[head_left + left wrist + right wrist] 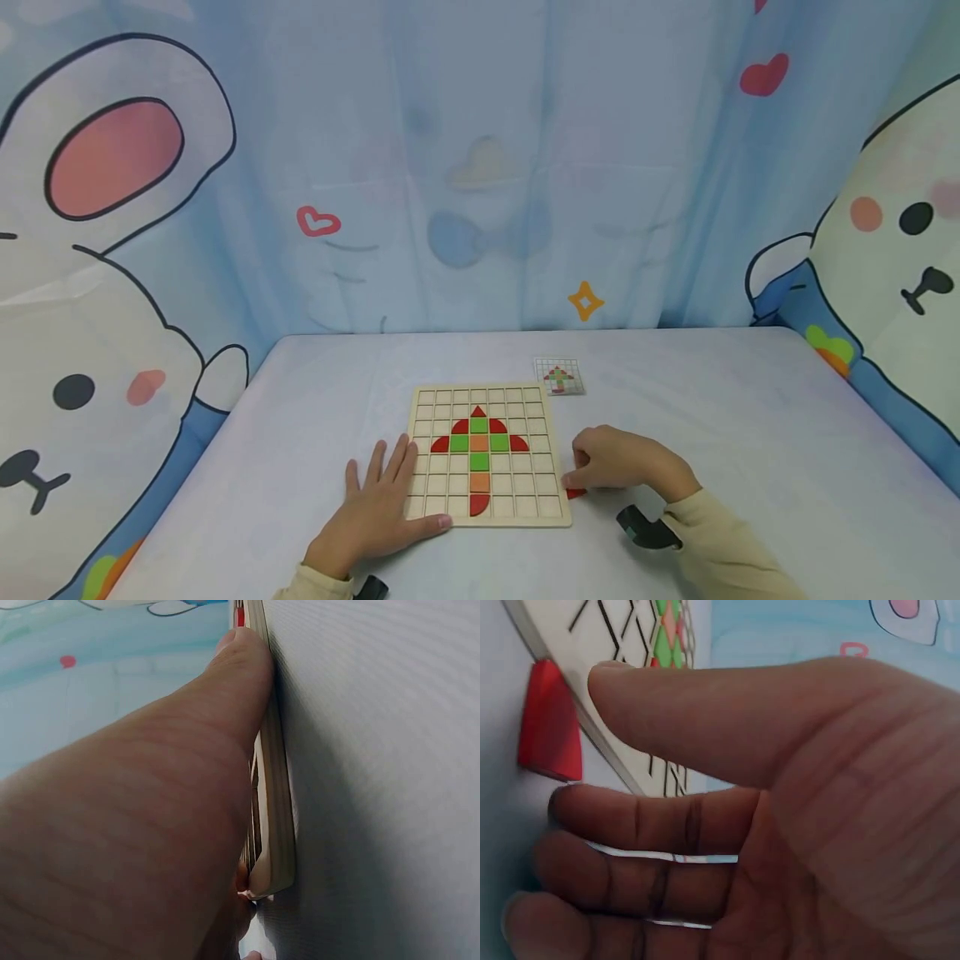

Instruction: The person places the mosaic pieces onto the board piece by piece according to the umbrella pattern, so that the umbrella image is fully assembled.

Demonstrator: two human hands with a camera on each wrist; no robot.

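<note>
A square wooden grid board point(528, 500) lies flat on the table, with red, green and orange pieces in its cells. They form a plane-like shape topped by a red triangle point(477, 412), with a red quarter-round piece point(478, 505) at the bottom. My left hand point(375, 510) rests at the board's left edge, fingers spread and thumb point(240, 671) along the front edge. A loose red piece point(553, 724) lies by the board's right side. Beside it is my right hand point(622, 460), with thumb and bent fingers apart around the piece, not visibly pinching it.
Behind the board's back right corner lies a small pattern card point(558, 377) with a similar coloured figure. White cloth covers the table point(337, 375). A blue cartoon-printed curtain point(480, 250) hangs behind it.
</note>
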